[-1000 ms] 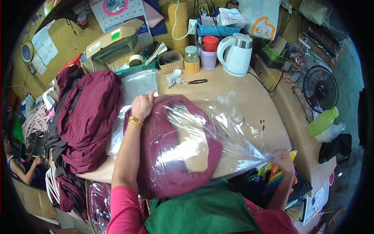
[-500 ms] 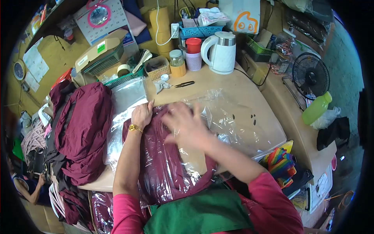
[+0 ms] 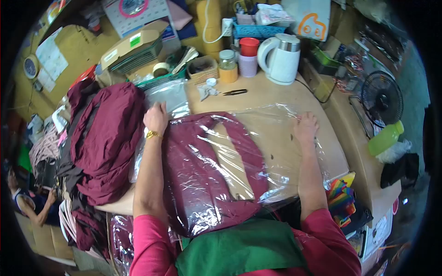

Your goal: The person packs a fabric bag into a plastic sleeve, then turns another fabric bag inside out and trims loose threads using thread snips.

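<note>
A maroon garment (image 3: 193, 161) lies inside a clear plastic bag (image 3: 276, 138) spread across the table. My left hand (image 3: 156, 119), with a gold watch at the wrist, has its fingers closed at the bag's upper left corner. At the bag's upper right part, my right hand (image 3: 306, 126) has its fingers curled on the film. Between sleeve and body of the garment, bare table shows through the plastic. Left of the bag is a large pile of maroon fabric (image 3: 110, 133). More flat clear bags (image 3: 172, 96) lie behind my left hand.
Behind the bag are black thread snips (image 3: 235, 92), a lidded jar (image 3: 228, 69), stacked cups (image 3: 248, 60), a white kettle (image 3: 283, 60) and a basket (image 3: 202, 71). On the right stand a black fan (image 3: 382, 97) and a green bottle (image 3: 386, 139). Another person (image 3: 34, 204) is at far left.
My right hand has moved right, from over the garment to the bag's right part. The plastic now lies flatter and wider, and the sleeve is more visible. The head view has shifted slightly.
</note>
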`<control>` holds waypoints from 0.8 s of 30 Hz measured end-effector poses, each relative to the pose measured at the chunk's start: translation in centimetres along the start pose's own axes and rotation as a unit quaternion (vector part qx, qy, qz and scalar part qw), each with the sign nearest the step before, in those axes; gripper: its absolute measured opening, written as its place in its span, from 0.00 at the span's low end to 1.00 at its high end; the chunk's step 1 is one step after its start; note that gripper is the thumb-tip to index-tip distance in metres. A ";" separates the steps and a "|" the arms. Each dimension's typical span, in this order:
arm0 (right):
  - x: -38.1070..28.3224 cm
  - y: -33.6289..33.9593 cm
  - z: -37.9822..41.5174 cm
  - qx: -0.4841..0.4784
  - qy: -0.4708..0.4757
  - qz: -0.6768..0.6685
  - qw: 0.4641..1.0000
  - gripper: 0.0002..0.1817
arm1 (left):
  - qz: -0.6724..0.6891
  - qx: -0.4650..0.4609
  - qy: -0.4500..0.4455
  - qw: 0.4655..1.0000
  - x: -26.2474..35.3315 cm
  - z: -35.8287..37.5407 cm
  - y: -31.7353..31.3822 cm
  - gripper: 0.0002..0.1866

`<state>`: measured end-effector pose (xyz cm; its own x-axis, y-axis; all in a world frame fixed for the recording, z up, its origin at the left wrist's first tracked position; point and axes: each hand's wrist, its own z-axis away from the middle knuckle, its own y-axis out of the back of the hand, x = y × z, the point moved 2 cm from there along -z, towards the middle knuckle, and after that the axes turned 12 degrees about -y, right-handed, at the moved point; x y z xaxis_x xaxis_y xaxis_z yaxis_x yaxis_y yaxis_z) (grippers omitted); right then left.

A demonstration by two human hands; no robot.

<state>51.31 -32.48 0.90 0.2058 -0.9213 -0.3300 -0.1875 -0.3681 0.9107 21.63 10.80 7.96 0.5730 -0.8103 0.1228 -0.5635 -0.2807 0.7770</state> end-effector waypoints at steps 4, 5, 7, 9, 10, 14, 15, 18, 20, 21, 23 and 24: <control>-0.7 3.1 1.8 0.007 -0.033 0.003 0.999 0.25 | 0.105 -0.057 -0.102 0.987 5.9 1.5 5.6 0.18; -1.1 3.9 2.1 -0.013 -0.033 0.022 0.999 0.27 | 0.113 -0.139 -0.105 0.978 8.0 3.0 7.1 0.19; -1.1 3.9 1.6 -0.060 -0.013 0.033 0.998 0.27 | 0.043 -0.169 -0.176 0.969 7.9 6.8 5.1 0.29; 0.1 2.8 1.4 -0.110 -0.001 0.047 0.993 0.28 | -0.015 -0.190 -0.169 0.967 4.7 9.0 2.3 0.34; 0.3 1.7 0.4 -0.097 0.007 0.048 0.994 0.27 | 0.023 -0.197 -0.158 0.967 3.6 8.9 1.7 0.35; 0.2 6.0 0.8 -0.257 -0.023 -0.026 0.966 0.23 | -0.020 -0.188 -0.182 0.965 5.0 9.0 4.5 0.35; 1.6 5.0 1.3 -0.251 -0.021 -0.029 0.967 0.23 | -0.004 -0.190 -0.159 0.969 5.9 9.3 6.9 0.35; 3.6 4.7 5.8 0.076 0.080 0.062 0.992 0.20 | 0.018 -0.203 -0.158 0.966 5.9 12.7 9.0 0.36; 0.2 6.6 8.7 -0.060 0.182 0.065 0.979 0.20 | 0.005 -0.247 -0.157 0.956 5.2 15.7 7.0 0.35; 0.0 7.0 7.8 -0.059 0.185 0.066 0.979 0.20 | 0.007 -0.246 -0.155 0.957 5.1 16.1 6.9 0.35; -1.0 7.8 5.0 -0.229 0.097 -0.088 0.965 0.14 | 0.033 -0.179 -0.139 0.974 4.6 16.2 7.4 0.35; -1.9 8.7 3.6 -0.283 0.047 -0.177 0.941 0.12 | 0.042 -0.153 -0.124 0.979 4.7 16.3 8.0 0.34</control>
<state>45.79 -34.39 8.52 0.2476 -0.7288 -0.6384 0.4453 -0.4996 0.7431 10.11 -3.60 4.69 0.3474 -0.9351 0.0703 -0.3760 -0.0702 0.9240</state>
